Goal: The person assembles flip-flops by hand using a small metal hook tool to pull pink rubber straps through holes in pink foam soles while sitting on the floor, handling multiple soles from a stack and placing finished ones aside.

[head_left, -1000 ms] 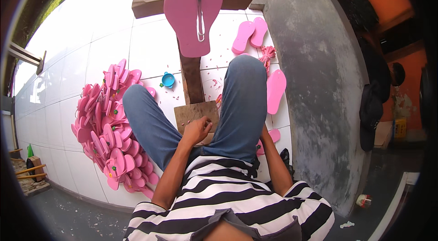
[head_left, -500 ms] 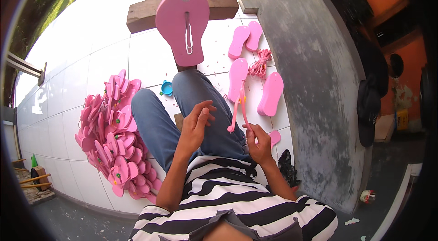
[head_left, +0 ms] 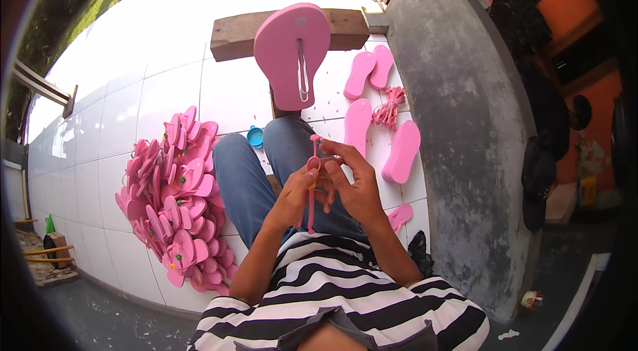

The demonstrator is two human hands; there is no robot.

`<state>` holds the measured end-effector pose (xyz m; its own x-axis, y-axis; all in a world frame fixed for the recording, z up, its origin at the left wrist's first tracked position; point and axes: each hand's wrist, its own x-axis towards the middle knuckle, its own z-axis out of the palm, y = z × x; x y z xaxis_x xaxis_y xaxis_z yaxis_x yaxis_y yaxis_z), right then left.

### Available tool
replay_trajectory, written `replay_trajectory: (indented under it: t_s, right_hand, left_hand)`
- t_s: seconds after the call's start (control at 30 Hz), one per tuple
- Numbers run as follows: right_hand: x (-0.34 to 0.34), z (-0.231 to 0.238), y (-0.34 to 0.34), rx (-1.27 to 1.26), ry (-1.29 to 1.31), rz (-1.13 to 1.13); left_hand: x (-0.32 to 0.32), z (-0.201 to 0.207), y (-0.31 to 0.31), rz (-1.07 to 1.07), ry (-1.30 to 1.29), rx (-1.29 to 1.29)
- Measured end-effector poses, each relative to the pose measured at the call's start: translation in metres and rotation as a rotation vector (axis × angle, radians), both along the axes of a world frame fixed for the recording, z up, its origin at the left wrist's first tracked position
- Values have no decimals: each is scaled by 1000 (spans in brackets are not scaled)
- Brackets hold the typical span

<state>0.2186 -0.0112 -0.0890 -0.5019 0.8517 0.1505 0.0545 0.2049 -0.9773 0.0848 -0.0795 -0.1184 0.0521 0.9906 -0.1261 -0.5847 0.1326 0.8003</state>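
A pink flip-flop strap [head_left: 311, 211] is held over my lap between both hands. My left hand [head_left: 292, 197] pinches it near its middle, beside a small yellow piece. My right hand [head_left: 357, 186] has its fingers closed around the strap's upper part; some fingertips are hidden behind it. Ahead of my knees, a large pink sole [head_left: 282, 52] leans tilted against a wooden block [head_left: 236, 35], with a looped metal wire [head_left: 302, 75] sticking out through its middle hole.
To the left lies a big heap of pink flip-flops [head_left: 189, 208]. On the right are stacked pink soles [head_left: 401, 151], a bundle of pink straps [head_left: 389, 108] and a black plastic bag [head_left: 419, 254], along a low grey wall [head_left: 458, 131]. A blue dish [head_left: 255, 137] sits by my knees.
My right hand has brought the strap leftward and up to my left hand, which now grips it too. The view has shifted slightly.
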Motion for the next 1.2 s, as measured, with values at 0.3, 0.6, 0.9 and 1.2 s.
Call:
replay_trajectory:
  t_s: [0.3,0.6,0.9,1.2]
  right_hand:
    - [-46,18,20,87,326,-118]
    - [-52,51,43,151,355,-100]
    - [-51,54,42,207,240,-85]
    - [-57,77,53,609,-16,-138]
  left_hand:
    - [-16,36,12,442,1324,441]
    - [-87,94,47,825,1400,536]
    - [-117,137,109,659,1464,588]
    - [-114,131,121,589,1303,534]
